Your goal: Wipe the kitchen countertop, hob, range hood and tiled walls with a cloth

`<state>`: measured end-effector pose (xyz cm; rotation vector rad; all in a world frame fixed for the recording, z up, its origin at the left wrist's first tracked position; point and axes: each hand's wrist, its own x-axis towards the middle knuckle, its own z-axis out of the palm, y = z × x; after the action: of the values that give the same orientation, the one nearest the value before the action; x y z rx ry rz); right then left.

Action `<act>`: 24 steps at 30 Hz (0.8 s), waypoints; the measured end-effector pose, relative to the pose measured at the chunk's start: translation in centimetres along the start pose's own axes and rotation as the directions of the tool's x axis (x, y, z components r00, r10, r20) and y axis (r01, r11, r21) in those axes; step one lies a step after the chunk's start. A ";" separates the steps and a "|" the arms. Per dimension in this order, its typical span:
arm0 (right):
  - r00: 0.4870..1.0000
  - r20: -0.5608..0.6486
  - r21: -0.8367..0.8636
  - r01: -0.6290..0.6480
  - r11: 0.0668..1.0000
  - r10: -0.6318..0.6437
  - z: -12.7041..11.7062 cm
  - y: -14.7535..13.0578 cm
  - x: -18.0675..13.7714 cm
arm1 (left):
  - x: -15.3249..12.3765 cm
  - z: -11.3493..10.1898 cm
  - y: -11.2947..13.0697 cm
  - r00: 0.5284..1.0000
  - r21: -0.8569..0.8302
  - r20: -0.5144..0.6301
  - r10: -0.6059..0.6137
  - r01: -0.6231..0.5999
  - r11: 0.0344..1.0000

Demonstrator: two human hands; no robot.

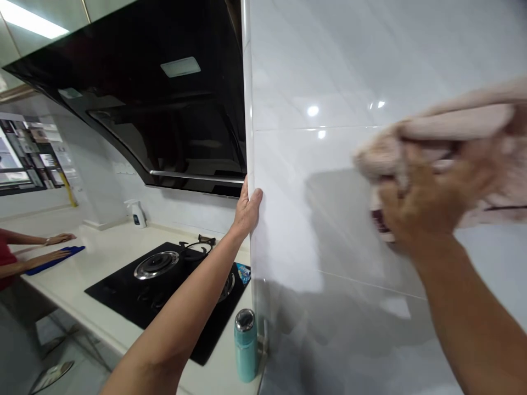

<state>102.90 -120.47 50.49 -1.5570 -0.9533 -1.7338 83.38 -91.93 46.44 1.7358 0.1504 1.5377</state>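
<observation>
Kitchen scene. Glossy white tile wall [329,71] takes up the right half of the view, with joints visible. Black glass range hood [123,93] sits left of it, steel strip along its lower edge. Below that, white counter [57,274] carries a black gas hob [123,291].

Right hand [436,197] is up in front of the tile wall, blurred. Its fingers [395,206] are curled around a bunched pink cloth [457,123]. Cloth touching tile or just off it: cannot tell. Left hand [247,211] is braced on the wall's outer edge above the hob, fingers [246,192] pointing up, close together, pressed on the edge.

Teal flask [246,344] stands on the counter near the wall's foot. White spray bottle [138,214] stands at the back of the counter. Far left, a second person in a red sleeve [6,258]: one hand [61,238] flat on the counter, other hand [49,258] on a blue cloth [61,262].
</observation>
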 end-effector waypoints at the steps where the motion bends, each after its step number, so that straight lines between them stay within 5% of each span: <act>1: 0.998 0.010 0.009 0.060 0.998 -0.060 0.7 -2.5 0.1 | 0.0 -0.1 0.0 1.000 0.013 0.002 0.007 -0.007 1.000; 6: 0.957 0.144 0.196 0.222 0.955 -0.252 2.7 -13.0 -5.0 | -0.1 -0.3 0.1 0.998 0.042 0.050 0.027 -0.030 0.999; 11: 0.880 0.213 0.483 0.283 0.829 -0.424 3.3 -17.8 -14.6 | -0.3 -0.6 0.0 0.996 0.056 0.082 -0.017 0.012 0.998; 17: 0.831 0.429 0.564 0.059 0.824 -0.353 1.4 -19.7 -21.6 | -0.6 -0.4 0.0 0.998 0.029 0.064 0.003 -0.005 1.000; 24: 0.822 0.513 0.498 -0.050 0.866 -0.248 -4.2 -16.4 -24.5 | -0.7 -0.4 -0.1 0.998 0.032 0.057 -0.014 0.012 0.999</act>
<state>89.91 -115.43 24.14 -1.6982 -1.6522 -0.9479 82.86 -92.08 45.81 1.7981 0.1575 1.4827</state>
